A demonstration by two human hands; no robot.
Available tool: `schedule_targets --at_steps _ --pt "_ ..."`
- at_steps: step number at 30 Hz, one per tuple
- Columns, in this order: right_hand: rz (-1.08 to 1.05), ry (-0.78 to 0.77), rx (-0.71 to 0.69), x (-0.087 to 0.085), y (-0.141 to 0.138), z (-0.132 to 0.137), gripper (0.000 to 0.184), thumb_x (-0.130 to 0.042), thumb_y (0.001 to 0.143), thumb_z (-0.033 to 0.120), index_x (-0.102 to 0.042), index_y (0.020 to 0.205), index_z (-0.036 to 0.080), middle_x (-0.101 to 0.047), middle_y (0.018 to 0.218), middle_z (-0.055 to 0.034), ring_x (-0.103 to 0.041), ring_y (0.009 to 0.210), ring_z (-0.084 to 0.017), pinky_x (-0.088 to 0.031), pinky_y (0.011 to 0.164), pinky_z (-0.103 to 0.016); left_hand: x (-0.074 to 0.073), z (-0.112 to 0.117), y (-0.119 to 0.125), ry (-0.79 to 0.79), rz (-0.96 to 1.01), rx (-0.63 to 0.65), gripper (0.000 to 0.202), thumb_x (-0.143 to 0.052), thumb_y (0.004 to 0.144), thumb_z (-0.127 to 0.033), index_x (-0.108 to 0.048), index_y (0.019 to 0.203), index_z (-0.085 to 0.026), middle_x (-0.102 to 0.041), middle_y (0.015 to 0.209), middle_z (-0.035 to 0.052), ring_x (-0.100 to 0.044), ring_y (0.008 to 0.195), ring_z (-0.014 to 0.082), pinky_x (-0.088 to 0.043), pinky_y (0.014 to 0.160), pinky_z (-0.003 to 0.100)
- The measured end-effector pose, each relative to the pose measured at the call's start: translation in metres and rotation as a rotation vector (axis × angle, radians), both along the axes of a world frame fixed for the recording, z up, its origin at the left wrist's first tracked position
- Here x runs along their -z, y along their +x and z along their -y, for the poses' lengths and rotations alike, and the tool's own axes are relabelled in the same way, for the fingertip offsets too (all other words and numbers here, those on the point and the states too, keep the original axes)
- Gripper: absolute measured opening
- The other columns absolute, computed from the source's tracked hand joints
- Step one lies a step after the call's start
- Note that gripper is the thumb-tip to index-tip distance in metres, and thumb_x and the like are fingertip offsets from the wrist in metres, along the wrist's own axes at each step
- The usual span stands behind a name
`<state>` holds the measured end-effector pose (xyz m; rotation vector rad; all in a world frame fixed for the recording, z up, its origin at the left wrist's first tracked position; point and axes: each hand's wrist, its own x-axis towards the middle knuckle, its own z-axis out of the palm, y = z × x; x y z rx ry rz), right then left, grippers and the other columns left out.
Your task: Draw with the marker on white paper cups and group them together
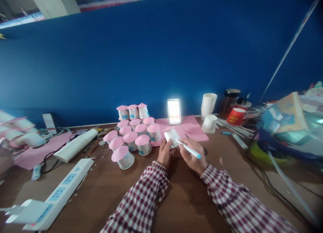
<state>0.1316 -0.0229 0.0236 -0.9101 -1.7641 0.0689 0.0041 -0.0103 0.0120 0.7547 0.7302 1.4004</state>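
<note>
My left hand (164, 153) is closed around a white paper cup (172, 137) that lies tilted, its base turned up toward me. My right hand (192, 154) grips a white pen with a blue end (189, 150), its tip resting against the cup. Both hands sit just above the brown table (181, 196), near the front edge of a pink paper sheet (188, 128). Left of my hands stands a cluster of several upturned paper cups with pink paper discs on top (133, 133).
A white power strip (54, 197) lies at front left, a lying stack of white cups (75, 145) behind it. White cups (209, 105), a red cup (235, 116) and a dark jar (229, 100) stand at the back right. Bags and cables (285, 128) crowd the right. A glowing phone (174, 111) leans on the blue wall.
</note>
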Motion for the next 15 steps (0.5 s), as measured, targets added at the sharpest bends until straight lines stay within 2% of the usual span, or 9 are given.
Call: schedule_targets --at_steps 15 --pt "0.009 0.002 0.002 0.0019 0.0006 -0.0019 0.016 -0.048 0.088 0.023 -0.061 0.096 0.018 -0.067 0.087 -0.0061 -0.062 0.081 -0.017 -0.051 0.076 -0.030 0.0024 -0.0010 -0.0014 -0.015 -0.019 0.001 0.034 -0.064 0.075 -0.035 -0.054 0.101 -0.016 -0.062 0.095 0.0067 -0.063 0.084 0.0180 -0.052 0.075 0.031"
